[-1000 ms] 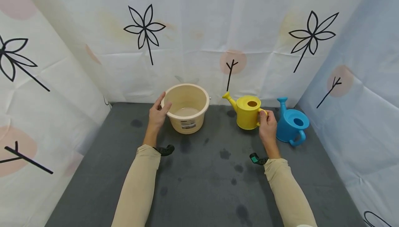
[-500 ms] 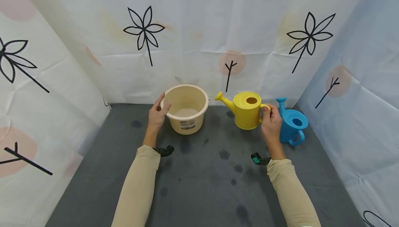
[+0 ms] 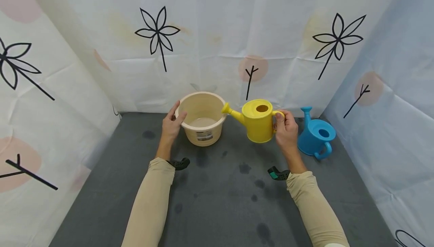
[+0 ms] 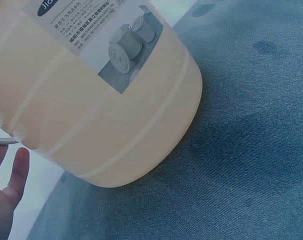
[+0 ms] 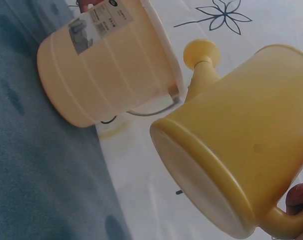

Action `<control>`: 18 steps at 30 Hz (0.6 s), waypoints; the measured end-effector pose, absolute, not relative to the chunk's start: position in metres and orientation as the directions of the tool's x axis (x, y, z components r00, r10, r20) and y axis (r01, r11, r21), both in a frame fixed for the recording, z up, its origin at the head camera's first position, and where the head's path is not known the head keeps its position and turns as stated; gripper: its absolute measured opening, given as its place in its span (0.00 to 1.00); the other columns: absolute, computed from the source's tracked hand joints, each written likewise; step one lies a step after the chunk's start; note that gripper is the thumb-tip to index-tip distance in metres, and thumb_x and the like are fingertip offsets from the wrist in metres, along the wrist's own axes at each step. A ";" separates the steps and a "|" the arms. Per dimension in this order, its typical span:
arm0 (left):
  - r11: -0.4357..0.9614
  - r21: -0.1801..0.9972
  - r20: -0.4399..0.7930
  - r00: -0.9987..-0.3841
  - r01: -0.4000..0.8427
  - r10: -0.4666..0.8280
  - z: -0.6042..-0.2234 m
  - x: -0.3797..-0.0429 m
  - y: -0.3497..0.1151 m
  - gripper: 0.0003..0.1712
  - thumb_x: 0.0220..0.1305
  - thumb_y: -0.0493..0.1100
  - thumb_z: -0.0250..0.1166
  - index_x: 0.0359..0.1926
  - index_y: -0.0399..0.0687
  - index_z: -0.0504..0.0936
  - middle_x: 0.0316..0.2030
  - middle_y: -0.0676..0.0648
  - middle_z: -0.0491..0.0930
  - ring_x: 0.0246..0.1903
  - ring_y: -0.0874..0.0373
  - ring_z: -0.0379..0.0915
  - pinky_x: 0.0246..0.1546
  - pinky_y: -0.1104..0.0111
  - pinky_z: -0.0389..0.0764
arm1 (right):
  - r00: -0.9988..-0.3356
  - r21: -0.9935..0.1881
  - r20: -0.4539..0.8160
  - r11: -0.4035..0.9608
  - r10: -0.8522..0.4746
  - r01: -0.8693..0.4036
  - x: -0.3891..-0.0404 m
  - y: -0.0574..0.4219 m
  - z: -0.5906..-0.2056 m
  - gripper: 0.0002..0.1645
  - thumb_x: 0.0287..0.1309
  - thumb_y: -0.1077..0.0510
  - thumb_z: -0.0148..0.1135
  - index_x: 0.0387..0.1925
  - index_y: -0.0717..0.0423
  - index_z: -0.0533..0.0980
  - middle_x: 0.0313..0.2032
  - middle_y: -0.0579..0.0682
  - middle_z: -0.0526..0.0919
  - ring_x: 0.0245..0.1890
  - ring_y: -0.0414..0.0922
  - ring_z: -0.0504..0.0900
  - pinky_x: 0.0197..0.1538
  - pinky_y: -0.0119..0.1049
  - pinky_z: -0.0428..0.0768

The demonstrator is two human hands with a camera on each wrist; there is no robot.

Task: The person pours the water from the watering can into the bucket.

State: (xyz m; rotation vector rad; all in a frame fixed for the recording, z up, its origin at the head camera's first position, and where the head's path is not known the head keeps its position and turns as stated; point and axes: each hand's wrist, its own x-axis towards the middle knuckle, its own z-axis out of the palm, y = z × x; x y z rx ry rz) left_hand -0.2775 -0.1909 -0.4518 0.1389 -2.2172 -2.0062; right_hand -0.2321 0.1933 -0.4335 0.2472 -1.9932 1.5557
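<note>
A cream bucket (image 3: 205, 134) with a label stands on the grey cloth. My left hand (image 3: 171, 124) holds its left rim, thumb over the edge and fingers along the outer side. In the left wrist view, two fingers (image 4: 17, 175) show below the bucket's rim. My right hand (image 3: 286, 128) grips the handle of a yellow watering can (image 3: 258, 122), which is held up off the cloth. Its spout head (image 3: 225, 108) points left and overlaps the bucket's right rim in the head view. In the right wrist view, the can's underside (image 5: 201, 180) is visible. Any water inside the can is hidden.
A blue watering can (image 3: 317, 137) stands to the right of my right hand. White curtains with flower drawings (image 3: 217, 32) hang behind and at both sides. Dark wet-looking spots (image 3: 245, 168) dot the grey cloth (image 3: 220, 209).
The yellow watering can has moved left in my right hand and has risen, its spout now at the bucket's rim. My left hand and the bucket have stayed put.
</note>
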 end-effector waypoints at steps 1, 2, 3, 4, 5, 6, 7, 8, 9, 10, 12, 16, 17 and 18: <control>0.104 0.994 0.047 -0.985 0.030 -0.167 -0.448 -0.275 -0.190 0.36 0.71 0.46 0.66 0.76 0.62 0.66 0.68 0.34 0.73 0.58 0.53 0.76 0.39 0.83 0.78 | -0.809 -0.821 0.552 0.301 0.202 -0.485 -0.232 0.192 -0.434 0.15 0.76 0.64 0.49 0.53 0.74 0.73 0.28 0.61 0.68 0.25 0.40 0.67 0.34 0.23 0.69; 0.108 0.994 0.050 -0.985 0.033 -0.164 -0.446 -0.273 -0.190 0.36 0.71 0.46 0.65 0.76 0.60 0.66 0.69 0.34 0.73 0.59 0.51 0.76 0.39 0.83 0.78 | -0.809 -0.819 0.552 0.310 0.200 -0.482 -0.232 0.191 -0.434 0.15 0.76 0.65 0.49 0.53 0.74 0.73 0.28 0.64 0.69 0.25 0.40 0.67 0.34 0.22 0.69; 0.112 0.993 0.054 -0.985 0.036 -0.162 -0.444 -0.272 -0.189 0.36 0.71 0.46 0.65 0.77 0.59 0.66 0.69 0.34 0.73 0.60 0.50 0.76 0.39 0.83 0.78 | -0.809 -0.818 0.552 0.315 0.200 -0.481 -0.232 0.189 -0.434 0.15 0.76 0.66 0.49 0.53 0.75 0.73 0.29 0.66 0.69 0.25 0.42 0.67 0.33 0.22 0.69; 0.117 0.992 0.056 -0.986 0.038 -0.159 -0.444 -0.271 -0.189 0.36 0.71 0.46 0.65 0.77 0.59 0.66 0.69 0.34 0.73 0.61 0.48 0.75 0.40 0.83 0.78 | -0.809 -0.817 0.553 0.319 0.196 -0.481 -0.231 0.188 -0.433 0.14 0.76 0.66 0.49 0.53 0.76 0.72 0.29 0.68 0.69 0.26 0.43 0.68 0.33 0.21 0.68; 0.119 0.992 0.058 -0.986 0.039 -0.156 -0.445 -0.271 -0.189 0.36 0.72 0.46 0.65 0.77 0.58 0.65 0.68 0.34 0.73 0.61 0.48 0.75 0.40 0.83 0.78 | -0.809 -0.814 0.555 0.324 0.191 -0.482 -0.230 0.186 -0.431 0.14 0.75 0.67 0.49 0.53 0.77 0.72 0.29 0.70 0.69 0.26 0.44 0.68 0.33 0.21 0.68; 0.121 0.992 0.059 -0.986 0.041 -0.154 -0.446 -0.272 -0.190 0.36 0.72 0.47 0.65 0.77 0.58 0.65 0.68 0.33 0.73 0.61 0.48 0.75 0.40 0.83 0.78 | -0.810 -0.812 0.557 0.325 0.184 -0.485 -0.228 0.184 -0.429 0.14 0.75 0.67 0.49 0.52 0.78 0.72 0.29 0.71 0.69 0.26 0.44 0.68 0.33 0.21 0.68; 0.121 0.992 0.057 -0.987 0.039 -0.153 -0.448 -0.274 -0.190 0.36 0.71 0.47 0.65 0.77 0.59 0.65 0.68 0.34 0.73 0.61 0.49 0.75 0.40 0.83 0.78 | -0.810 -0.809 0.559 0.331 0.175 -0.486 -0.225 0.182 -0.425 0.14 0.75 0.67 0.49 0.52 0.78 0.72 0.29 0.71 0.69 0.26 0.43 0.68 0.34 0.20 0.68; 0.120 0.992 0.056 -0.987 0.037 -0.154 -0.451 -0.276 -0.191 0.36 0.71 0.48 0.66 0.77 0.60 0.65 0.68 0.34 0.74 0.59 0.51 0.76 0.40 0.84 0.78 | -0.813 -0.807 0.559 0.335 0.165 -0.486 -0.222 0.180 -0.421 0.15 0.75 0.67 0.49 0.52 0.79 0.72 0.29 0.71 0.69 0.26 0.42 0.68 0.34 0.20 0.69; 0.118 0.992 0.053 -0.986 0.035 -0.155 -0.454 -0.278 -0.192 0.36 0.71 0.48 0.66 0.77 0.62 0.66 0.68 0.34 0.74 0.58 0.55 0.76 0.40 0.84 0.78 | -0.815 -0.806 0.558 0.335 0.155 -0.488 -0.219 0.178 -0.418 0.15 0.75 0.67 0.49 0.52 0.79 0.71 0.29 0.71 0.69 0.26 0.41 0.68 0.34 0.21 0.69; 0.118 0.992 0.052 -0.986 0.034 -0.157 -0.458 -0.281 -0.193 0.36 0.70 0.49 0.66 0.76 0.64 0.66 0.68 0.34 0.74 0.56 0.58 0.76 0.40 0.84 0.78 | -0.823 -0.809 0.550 0.338 0.145 -0.481 -0.217 0.176 -0.414 0.15 0.76 0.67 0.49 0.52 0.79 0.71 0.29 0.71 0.69 0.26 0.39 0.68 0.34 0.21 0.69; 0.117 0.992 0.056 -0.985 0.036 -0.165 -0.465 -0.285 -0.194 0.35 0.70 0.51 0.67 0.75 0.68 0.67 0.67 0.35 0.75 0.52 0.64 0.76 0.39 0.84 0.77 | -0.844 -0.823 0.520 0.343 0.133 -0.453 -0.214 0.173 -0.409 0.16 0.77 0.65 0.48 0.53 0.78 0.71 0.29 0.68 0.69 0.26 0.37 0.67 0.35 0.22 0.68; 0.126 0.990 0.084 -0.980 0.061 -0.179 -0.473 -0.290 -0.196 0.34 0.70 0.52 0.67 0.74 0.73 0.68 0.66 0.35 0.76 0.49 0.66 0.76 0.38 0.84 0.77 | -0.893 -0.860 0.435 0.347 0.119 -0.373 -0.214 0.172 -0.400 0.19 0.79 0.59 0.47 0.57 0.74 0.70 0.32 0.54 0.68 0.30 0.35 0.66 0.37 0.25 0.67; 0.128 0.989 0.091 -0.979 0.068 -0.183 -0.474 -0.291 -0.196 0.34 0.70 0.52 0.67 0.74 0.73 0.68 0.66 0.35 0.76 0.50 0.64 0.77 0.39 0.84 0.77 | -0.901 -0.866 0.420 0.346 0.110 -0.362 -0.215 0.172 -0.398 0.20 0.79 0.58 0.48 0.58 0.73 0.70 0.33 0.50 0.69 0.31 0.35 0.66 0.38 0.25 0.67; 0.130 0.989 0.097 -0.978 0.073 -0.185 -0.475 -0.291 -0.196 0.34 0.70 0.52 0.67 0.74 0.73 0.68 0.66 0.35 0.76 0.52 0.61 0.77 0.38 0.84 0.77 | -0.906 -0.869 0.412 0.343 0.100 -0.357 -0.215 0.172 -0.397 0.20 0.78 0.58 0.49 0.59 0.72 0.70 0.34 0.47 0.69 0.32 0.35 0.67 0.38 0.24 0.68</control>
